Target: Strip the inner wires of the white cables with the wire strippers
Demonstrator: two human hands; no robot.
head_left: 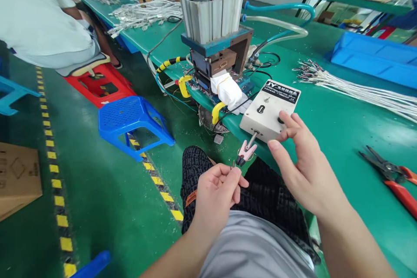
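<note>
My left hand is closed in a pinch on thin wires, whose fine ends, one of them red, show above the fingertips. Just beyond those fingertips is a pink clip with dark jaws. It sits on the metal shaft of a white electric wire-twisting box, which stands at the bench edge. Whether the wires sit in the clip's jaws is too small to tell. My right hand is open at the box's right side, thumb by the front edge and fingertips at a black knob.
A pneumatic press stands left of the box, a white cloth bundle by it. Red-handled pliers, white cables and a blue bin lie rightward. Blue and red stools stand left; a person sits there.
</note>
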